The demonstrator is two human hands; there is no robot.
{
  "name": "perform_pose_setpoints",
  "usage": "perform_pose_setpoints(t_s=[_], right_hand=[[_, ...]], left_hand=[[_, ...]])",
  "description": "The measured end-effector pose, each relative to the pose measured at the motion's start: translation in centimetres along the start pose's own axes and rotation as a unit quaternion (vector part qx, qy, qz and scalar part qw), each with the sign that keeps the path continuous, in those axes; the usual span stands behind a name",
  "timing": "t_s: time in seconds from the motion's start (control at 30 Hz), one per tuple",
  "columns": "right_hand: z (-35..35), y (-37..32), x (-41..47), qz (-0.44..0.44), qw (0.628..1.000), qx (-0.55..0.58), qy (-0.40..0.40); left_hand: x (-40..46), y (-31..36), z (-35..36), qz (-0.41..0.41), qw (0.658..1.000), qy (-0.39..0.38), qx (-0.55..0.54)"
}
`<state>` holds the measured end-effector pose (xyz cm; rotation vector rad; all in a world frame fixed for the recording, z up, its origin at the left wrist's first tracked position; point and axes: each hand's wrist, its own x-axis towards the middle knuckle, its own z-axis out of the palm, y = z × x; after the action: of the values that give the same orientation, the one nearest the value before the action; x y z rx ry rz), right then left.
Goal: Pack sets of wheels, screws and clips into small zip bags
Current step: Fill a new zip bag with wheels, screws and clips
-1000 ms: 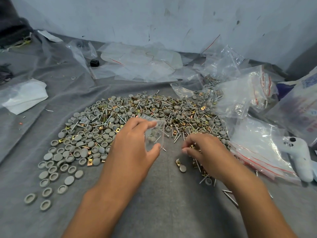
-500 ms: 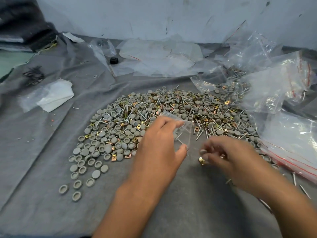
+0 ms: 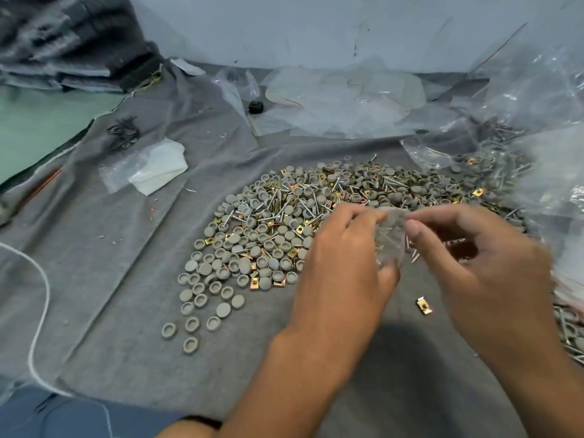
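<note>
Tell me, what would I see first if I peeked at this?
First, the big pile of grey wheels, screws and gold clips spread over the middle of the grey cloth. Right in front of it, the left hand and right hand hold a small clear bag between them. One clip lies alone on the cloth below the bag.

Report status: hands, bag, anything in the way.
Left hand and right hand both pinch the small zip bag, lifted over the parts pile. Screws show inside. One stray clip on the cloth below; nothing blocking.
</note>
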<state>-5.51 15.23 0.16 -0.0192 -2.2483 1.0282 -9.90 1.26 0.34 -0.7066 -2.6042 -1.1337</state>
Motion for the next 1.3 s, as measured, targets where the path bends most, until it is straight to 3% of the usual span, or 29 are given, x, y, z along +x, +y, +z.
perform_pose_setpoints(t_s=[0.1,0.23,0.33,0.47,0.6,0.9,1.07,1.3], right_hand=[[1.1,0.3,0.3,0.059,0.998,0.01,0.003],[5.9,-0.5,-1.1,0.067,0.983,-0.051,-0.162],[10.4,-1.8,-2.4,0.001,0.963,-0.082,-0.256],[13.3,-2.6,-2.5,-0.037,0.947,-0.133,-0.292],[13.1,-2.6,-2.3,-0.074,0.94,-0.167,-0.287],[11.4,-2.1,-2.3,-0.097,0.92,-0.146,-0.351],[11.8,-2.4,-2.3,-0.101,0.921,-0.155,-0.342],[11.5,-1.8,-2.2,-0.039,0.934,-0.171,-0.313]], left_hand=[[0.9,-0.9,-2.6,-0.035,0.996,0.082,-0.028],[1.7,-3.2,-7.6,-0.066,0.967,0.236,-0.075],[1.4,-4.7,-9.7,-0.055,0.957,0.283,-0.043],[1.1,-5.7,-9.4,-0.061,0.978,0.194,0.047],[1.1,-6.5,-9.3,-0.088,0.985,0.133,0.066],[0.7,-6.9,-9.0,-0.099,0.988,0.098,0.061],[0.7,-7.0,-9.0,-0.097,0.989,0.096,0.059],[0.4,-7.0,-8.9,-0.091,0.99,0.089,0.056]])
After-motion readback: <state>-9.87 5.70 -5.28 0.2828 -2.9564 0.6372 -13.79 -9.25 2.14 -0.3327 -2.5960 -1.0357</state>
